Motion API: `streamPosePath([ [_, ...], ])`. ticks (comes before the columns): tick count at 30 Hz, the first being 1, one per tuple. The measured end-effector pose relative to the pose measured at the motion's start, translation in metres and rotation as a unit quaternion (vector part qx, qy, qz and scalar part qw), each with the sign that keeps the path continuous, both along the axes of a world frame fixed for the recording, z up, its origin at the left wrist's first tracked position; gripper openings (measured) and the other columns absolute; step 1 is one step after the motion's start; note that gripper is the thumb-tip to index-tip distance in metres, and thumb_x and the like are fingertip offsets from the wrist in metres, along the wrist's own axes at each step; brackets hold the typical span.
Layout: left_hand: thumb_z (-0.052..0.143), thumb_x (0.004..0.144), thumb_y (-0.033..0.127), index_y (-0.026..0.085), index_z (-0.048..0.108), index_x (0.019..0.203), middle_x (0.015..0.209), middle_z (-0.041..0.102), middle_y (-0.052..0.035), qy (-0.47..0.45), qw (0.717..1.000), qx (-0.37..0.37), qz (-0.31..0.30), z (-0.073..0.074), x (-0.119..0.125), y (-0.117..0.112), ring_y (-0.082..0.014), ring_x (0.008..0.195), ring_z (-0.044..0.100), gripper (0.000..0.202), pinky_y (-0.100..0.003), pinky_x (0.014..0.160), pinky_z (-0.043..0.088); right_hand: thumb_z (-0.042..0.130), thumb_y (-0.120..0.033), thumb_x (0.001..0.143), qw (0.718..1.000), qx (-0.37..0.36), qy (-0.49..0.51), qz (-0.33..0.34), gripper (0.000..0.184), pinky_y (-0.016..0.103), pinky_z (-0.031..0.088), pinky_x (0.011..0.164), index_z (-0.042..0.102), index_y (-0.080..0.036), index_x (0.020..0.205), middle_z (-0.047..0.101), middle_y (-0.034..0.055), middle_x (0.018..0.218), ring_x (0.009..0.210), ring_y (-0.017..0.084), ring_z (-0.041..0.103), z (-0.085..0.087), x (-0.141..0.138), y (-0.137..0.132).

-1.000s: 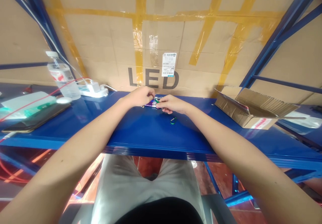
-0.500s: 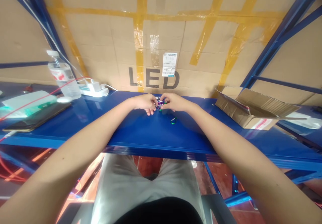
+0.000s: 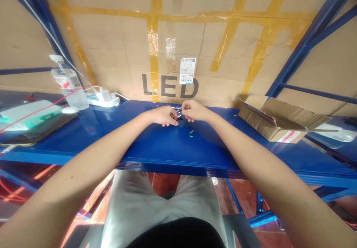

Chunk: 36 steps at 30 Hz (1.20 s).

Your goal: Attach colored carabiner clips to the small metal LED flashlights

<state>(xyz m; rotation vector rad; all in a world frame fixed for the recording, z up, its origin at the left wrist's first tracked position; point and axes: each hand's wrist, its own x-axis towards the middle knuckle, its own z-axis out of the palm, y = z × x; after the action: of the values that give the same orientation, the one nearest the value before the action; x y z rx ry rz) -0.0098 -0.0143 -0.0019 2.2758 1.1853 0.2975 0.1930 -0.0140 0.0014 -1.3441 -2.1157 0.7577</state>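
A small heap of carabiners (image 3: 177, 111), purple, silver and green, lies near the back of the blue table. My left hand (image 3: 164, 115) rests at the heap's left side, thumb and fingers apart and curved around its edge. On the other side, my right hand (image 3: 195, 111) has its fingers curled together in a pinch beside the heap; whatever is between the fingertips is too small to make out. One green carabiner (image 3: 192, 133) lies by itself on the table, nearer to me than the heap.
An open cardboard box (image 3: 281, 123) stands on the right. To the left are a water bottle (image 3: 69, 86), a power strip (image 3: 104, 99), a tissue pack (image 3: 30, 114) and a dark tablet-like device (image 3: 41, 129) with cables. A large LED carton (image 3: 119, 54) stands behind the blue table (image 3: 167, 147).
My right hand has drawn slightly up and to the right, away from the heap, and its fingers have curled in. My left hand has shifted a little right. The single green carabiner stays put.
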Motion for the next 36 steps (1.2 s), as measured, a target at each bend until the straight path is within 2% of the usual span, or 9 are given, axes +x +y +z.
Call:
streamPosePath([
  [3, 0.074, 0.077, 0.032, 0.017, 0.074, 0.090, 0.067, 0.069, -0.0038, 0.002, 0.999, 0.037, -0.004, -0.003, 0.006, -0.003, -0.0158, 0.054, 0.061, 0.020, -0.026, 0.048, 0.046, 0.068, -0.010, 0.083, 0.997, -0.066, 0.031, 0.009, 0.014, 0.025, 0.049, 0.046, 0.058, -0.018, 0.078, 0.066, 0.0033, 0.062, 0.052, 0.015, 0.063, 0.003, 0.010, 0.003],
  [7, 0.070, 0.077, 0.026, 0.017, 0.073, 0.084, 0.067, 0.070, -0.0032, 0.013, 0.998, 0.067, -0.011, -0.007, 0.008, -0.002, -0.0146, 0.052, 0.061, 0.012, -0.025, 0.049, 0.045, 0.074, -0.005, 0.077, 0.980, -0.169, 0.083, 0.057, 0.015, 0.026, 0.055, 0.059, 0.070, -0.014, 0.089, 0.074, 0.0072, 0.076, 0.066, 0.015, 0.067, 0.000, 0.026, 0.010],
  [9, 0.069, 0.075, 0.023, 0.018, 0.072, 0.083, 0.070, 0.071, -0.0030, 0.011, 0.996, 0.087, -0.013, -0.006, 0.006, -0.001, -0.0147, 0.054, 0.061, 0.010, -0.025, 0.051, 0.046, 0.074, -0.006, 0.079, 0.975, -0.183, 0.096, 0.083, 0.011, 0.025, 0.056, 0.065, 0.072, -0.013, 0.086, 0.074, 0.0074, 0.078, 0.069, 0.014, 0.066, -0.001, 0.031, 0.012],
  [11, 0.068, 0.076, 0.021, 0.017, 0.071, 0.085, 0.075, 0.072, -0.0030, -0.019, 0.989, 0.145, -0.027, -0.005, 0.004, -0.001, -0.0154, 0.062, 0.063, 0.010, -0.026, 0.057, 0.047, 0.075, -0.007, 0.080, 0.969, -0.190, 0.116, 0.108, 0.009, 0.024, 0.055, 0.069, 0.072, -0.013, 0.086, 0.074, 0.0075, 0.081, 0.074, 0.014, 0.068, -0.002, 0.034, 0.013],
  [14, 0.067, 0.081, 0.022, 0.016, 0.071, 0.089, 0.083, 0.071, -0.0043, -0.086, 0.961, 0.258, -0.046, 0.000, 0.005, -0.004, -0.0162, 0.074, 0.063, 0.010, -0.027, 0.066, 0.048, 0.077, -0.009, 0.079, 0.955, -0.208, 0.150, 0.148, 0.015, 0.025, 0.055, 0.073, 0.073, -0.013, 0.092, 0.076, 0.0084, 0.089, 0.085, 0.017, 0.072, -0.005, 0.037, 0.014],
  [17, 0.064, 0.086, 0.022, 0.016, 0.072, 0.090, 0.086, 0.069, -0.0054, -0.087, 0.945, 0.307, -0.075, 0.002, 0.010, -0.009, -0.0165, 0.077, 0.062, 0.011, -0.028, 0.070, 0.047, 0.080, -0.009, 0.075, 0.944, -0.222, 0.171, 0.174, 0.025, 0.026, 0.054, 0.075, 0.073, -0.014, 0.099, 0.076, 0.0086, 0.093, 0.089, 0.018, 0.072, -0.009, 0.039, 0.019],
  [23, 0.058, 0.094, 0.019, 0.016, 0.073, 0.097, 0.092, 0.070, -0.0071, -0.056, 0.935, 0.330, -0.118, 0.003, 0.015, -0.012, -0.0177, 0.082, 0.063, 0.015, -0.028, 0.073, 0.046, 0.080, -0.011, 0.074, 0.943, -0.214, 0.170, 0.192, 0.029, 0.024, 0.052, 0.073, 0.074, -0.013, 0.102, 0.076, 0.0074, 0.094, 0.088, 0.016, 0.071, -0.016, 0.042, 0.027],
  [26, 0.059, 0.093, 0.017, 0.015, 0.069, 0.096, 0.087, 0.069, -0.0066, -0.044, 0.937, 0.330, -0.102, 0.004, 0.015, -0.013, -0.0179, 0.079, 0.063, 0.011, -0.028, 0.069, 0.044, 0.080, -0.013, 0.075, 0.946, -0.210, 0.162, 0.188, 0.029, 0.025, 0.051, 0.075, 0.073, -0.013, 0.103, 0.075, 0.0077, 0.092, 0.088, 0.016, 0.070, -0.016, 0.042, 0.026],
  [36, 0.062, 0.088, 0.012, 0.016, 0.069, 0.090, 0.087, 0.066, -0.0044, -0.052, 0.927, 0.345, -0.137, 0.004, 0.015, -0.015, -0.0165, 0.081, 0.062, 0.008, -0.026, 0.071, 0.046, 0.084, -0.016, 0.072, 0.942, -0.210, 0.174, 0.198, 0.029, 0.028, 0.050, 0.075, 0.074, -0.013, 0.098, 0.075, 0.0076, 0.092, 0.088, 0.017, 0.069, -0.017, 0.042, 0.026],
])
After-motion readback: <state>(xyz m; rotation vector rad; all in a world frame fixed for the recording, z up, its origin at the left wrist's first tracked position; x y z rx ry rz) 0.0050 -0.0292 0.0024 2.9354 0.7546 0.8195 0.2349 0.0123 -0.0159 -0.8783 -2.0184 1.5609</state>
